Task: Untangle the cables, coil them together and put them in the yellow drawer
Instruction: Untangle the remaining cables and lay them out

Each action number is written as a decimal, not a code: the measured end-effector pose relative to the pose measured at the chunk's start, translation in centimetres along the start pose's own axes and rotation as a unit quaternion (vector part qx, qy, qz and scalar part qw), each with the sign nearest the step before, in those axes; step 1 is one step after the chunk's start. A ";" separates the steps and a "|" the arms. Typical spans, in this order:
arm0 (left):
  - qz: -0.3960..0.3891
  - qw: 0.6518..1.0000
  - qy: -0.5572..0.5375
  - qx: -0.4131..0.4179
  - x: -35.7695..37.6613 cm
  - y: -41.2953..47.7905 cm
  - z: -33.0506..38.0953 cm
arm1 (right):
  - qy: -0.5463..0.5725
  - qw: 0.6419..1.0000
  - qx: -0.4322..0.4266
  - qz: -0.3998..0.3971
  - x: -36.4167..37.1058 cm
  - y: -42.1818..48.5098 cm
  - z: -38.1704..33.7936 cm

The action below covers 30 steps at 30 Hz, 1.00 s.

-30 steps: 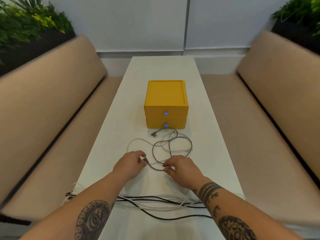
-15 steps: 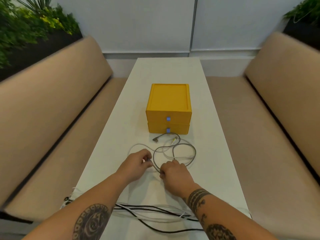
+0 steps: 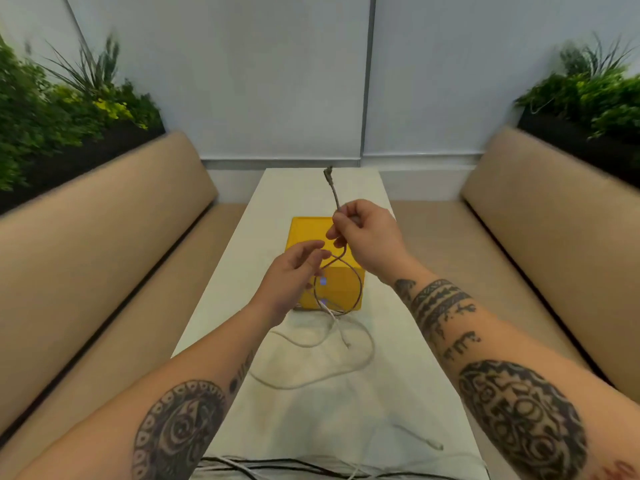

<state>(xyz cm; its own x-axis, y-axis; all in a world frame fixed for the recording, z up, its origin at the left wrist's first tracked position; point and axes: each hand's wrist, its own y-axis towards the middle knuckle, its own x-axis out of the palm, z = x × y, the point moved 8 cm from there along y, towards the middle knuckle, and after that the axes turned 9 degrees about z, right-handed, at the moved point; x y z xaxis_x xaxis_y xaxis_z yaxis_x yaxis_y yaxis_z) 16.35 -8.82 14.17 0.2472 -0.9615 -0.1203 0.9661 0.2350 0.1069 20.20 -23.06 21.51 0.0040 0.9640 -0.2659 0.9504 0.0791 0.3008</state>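
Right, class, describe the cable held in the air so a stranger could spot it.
Find the long white table with the yellow two-drawer box on it. In front of that box, the right hand pinches a thin grey-brown cable, plug end pointing up, loop hanging below. Unlike the white cable lying on the table, it is lifted.

The yellow plastic two-drawer box (image 3: 311, 233) stands on the long white table (image 3: 398, 344). On its near side lies a thin white cable (image 3: 367, 362). Above it the right hand (image 3: 367, 237) holds a thin grey cable (image 3: 334, 194). Tan padded benches (image 3: 104, 237) flank it.
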 end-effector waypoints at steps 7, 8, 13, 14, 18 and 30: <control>-0.016 0.995 0.013 0.097 2.6 0.8 6.8 | 0.154 0.987 0.005 0.036 -2.6 0.9 -5.1; -0.017 0.994 0.020 0.106 2.6 0.8 7.3 | 0.171 0.984 0.001 0.042 -3.1 1.2 -5.7; -0.037 0.983 0.109 0.146 2.9 0.6 7.7 | 0.277 0.958 0.005 0.078 -5.6 2.3 -8.3; -0.036 0.983 0.115 0.140 2.7 0.8 7.2 | 0.303 0.949 0.008 0.089 -6.2 2.6 -8.6; -0.024 0.984 0.146 0.096 1.3 1.5 4.1 | 0.331 0.934 0.025 0.132 -8.3 3.3 -8.4; 0.090 0.989 0.055 0.100 -0.9 2.4 8.4 | -0.110 0.961 0.224 0.117 -6.6 1.1 5.7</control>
<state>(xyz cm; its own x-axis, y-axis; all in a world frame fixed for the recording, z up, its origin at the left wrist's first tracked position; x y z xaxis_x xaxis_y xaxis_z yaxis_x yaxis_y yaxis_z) 17.78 -8.62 22.84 0.4317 -0.8826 -0.1863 0.8741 0.3584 0.3278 22.95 -30.79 18.32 0.2531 0.8612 -0.4407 0.9539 -0.2981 -0.0347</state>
